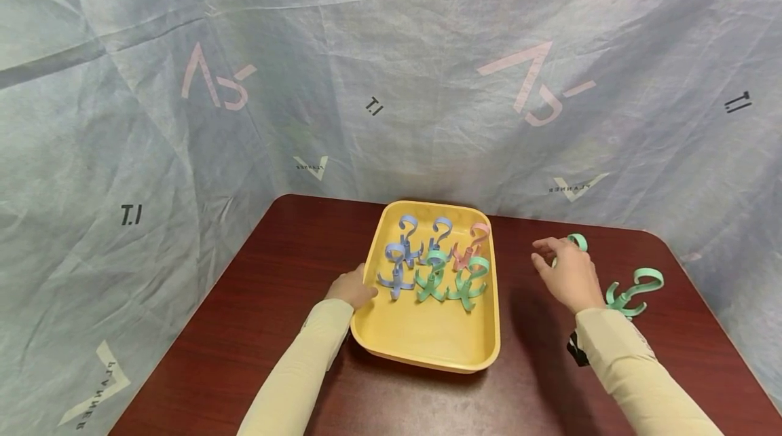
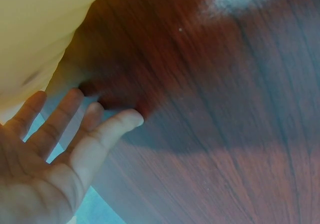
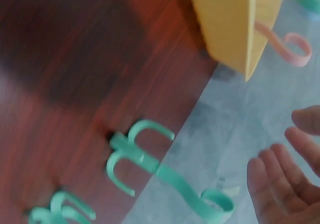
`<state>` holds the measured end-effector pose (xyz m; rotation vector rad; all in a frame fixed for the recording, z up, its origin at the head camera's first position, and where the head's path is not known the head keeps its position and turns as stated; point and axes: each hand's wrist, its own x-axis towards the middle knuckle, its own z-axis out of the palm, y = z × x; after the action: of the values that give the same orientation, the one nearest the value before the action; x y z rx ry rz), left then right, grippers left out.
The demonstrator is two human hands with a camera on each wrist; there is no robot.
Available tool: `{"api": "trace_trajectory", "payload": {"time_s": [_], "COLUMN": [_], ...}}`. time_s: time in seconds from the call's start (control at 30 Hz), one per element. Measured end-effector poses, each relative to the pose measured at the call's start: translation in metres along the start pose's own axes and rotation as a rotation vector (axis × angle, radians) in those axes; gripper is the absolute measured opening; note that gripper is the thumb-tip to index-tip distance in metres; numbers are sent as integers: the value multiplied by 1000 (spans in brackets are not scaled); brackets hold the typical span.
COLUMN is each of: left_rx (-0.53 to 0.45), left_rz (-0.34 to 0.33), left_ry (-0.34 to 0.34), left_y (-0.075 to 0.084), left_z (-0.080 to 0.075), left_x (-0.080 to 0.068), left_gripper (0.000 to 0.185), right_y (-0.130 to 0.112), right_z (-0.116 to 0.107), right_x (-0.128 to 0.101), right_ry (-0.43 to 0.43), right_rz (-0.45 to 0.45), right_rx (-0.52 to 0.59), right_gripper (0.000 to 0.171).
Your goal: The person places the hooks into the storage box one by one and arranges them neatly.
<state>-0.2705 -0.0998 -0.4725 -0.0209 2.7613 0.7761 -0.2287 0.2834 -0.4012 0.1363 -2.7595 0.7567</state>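
Note:
A yellow tray [image 1: 421, 335] holds several plastic hooks with curled tops and branching prongs: blue ones such as the blue hook [image 1: 397, 274], a pink hook [image 1: 469, 256] and two green ones, among them a green hook [image 1: 469, 290]. My left hand [image 1: 352, 288] is at the tray's left rim, its fingers loosely extended in the left wrist view. Over the table on the right, my right hand [image 1: 571, 276] holds nothing, fingers slightly bent. Partly behind it stands a green hook [image 3: 137, 156]; to its right is another green hook [image 1: 626, 297].
The dark red wooden table [image 1: 263, 286] has rounded far corners. Grey printed sheeting [image 1: 391, 83] hangs behind and on both sides, close to the table's edges. A small black object [image 1: 576, 351] shows beside the right wrist.

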Motion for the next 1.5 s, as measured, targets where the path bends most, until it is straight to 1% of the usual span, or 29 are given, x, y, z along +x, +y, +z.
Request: {"api": "trace_trajectory", "payload": {"time_s": [0.17,0.37,0.6,0.73,0.97,1.07,1.27,1.5], "left_rx": [-6,-11,-6,-6,-29,-17,4,-9], "left_rz": [3,13,16,19,5,6,-10,-3], "left_ry": [0,-3,4,10,-6,-5,-10,-9], "left_y": [-3,-4,-2,-2,-3,-2,3,4], "left_z": [1,1,1,2,2,1,-2,-4], "left_x": [1,3,1,1,2,2,-2,-3], "left_gripper": [64,61,60,60,62,61,61,62], "right_y": [8,16,23,28,37,39,43,44], "right_z": [-6,-12,-15,-17,-17,-15,-13,-13], "right_x": [3,9,14,20,29,30,31,27], "right_ry": [50,88,139,110,-57,-89,-70,-23], "right_rz": [27,97,170,231,344,371,378,332], "right_rx": [-63,-80,-98,-108,-123,-125,-139,-171], "right_gripper": [31,32,32,35,52,54,51,43]}}
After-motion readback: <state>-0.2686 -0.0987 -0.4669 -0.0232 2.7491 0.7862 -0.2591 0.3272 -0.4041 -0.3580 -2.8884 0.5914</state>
